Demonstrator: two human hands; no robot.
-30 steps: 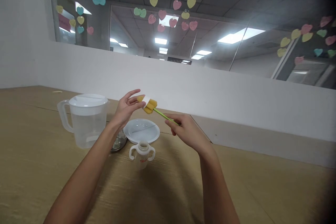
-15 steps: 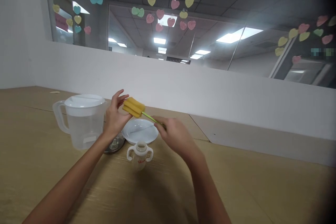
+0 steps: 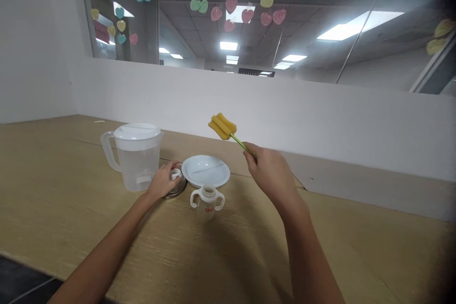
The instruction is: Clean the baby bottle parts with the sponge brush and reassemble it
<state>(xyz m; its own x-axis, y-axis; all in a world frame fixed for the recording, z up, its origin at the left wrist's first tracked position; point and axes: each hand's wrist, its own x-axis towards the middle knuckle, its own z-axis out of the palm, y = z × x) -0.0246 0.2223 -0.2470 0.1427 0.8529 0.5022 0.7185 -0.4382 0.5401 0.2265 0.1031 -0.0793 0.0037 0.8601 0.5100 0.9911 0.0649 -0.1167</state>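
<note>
My right hand [image 3: 272, 171] is closed round the green stick of a sponge brush [image 3: 223, 126]; its yellow sponge head is raised above the table, tilted up to the left. My left hand [image 3: 164, 180] is at a small round metal dish [image 3: 174, 194], fingers curled round a small white, ring-like bottle top [image 3: 175, 174]; the hand partly hides it. A clear baby bottle [image 3: 206, 206] with two white handles and an uncovered neck stands upright in front of a white plate [image 3: 205, 179]. The plate lies just right of the metal dish.
A translucent pitcher [image 3: 139, 166] with a white lid stands left of my left hand, its handle pointing left. The wooden table [image 3: 64, 190] meets a low white wall [image 3: 142, 90] behind. Heart-shaped notes [image 3: 247, 15] are stuck on the glass above.
My left hand has come down from beside the sponge head to the metal dish and the white bottle top. The brush stays in my right hand. The view has shifted left.
</note>
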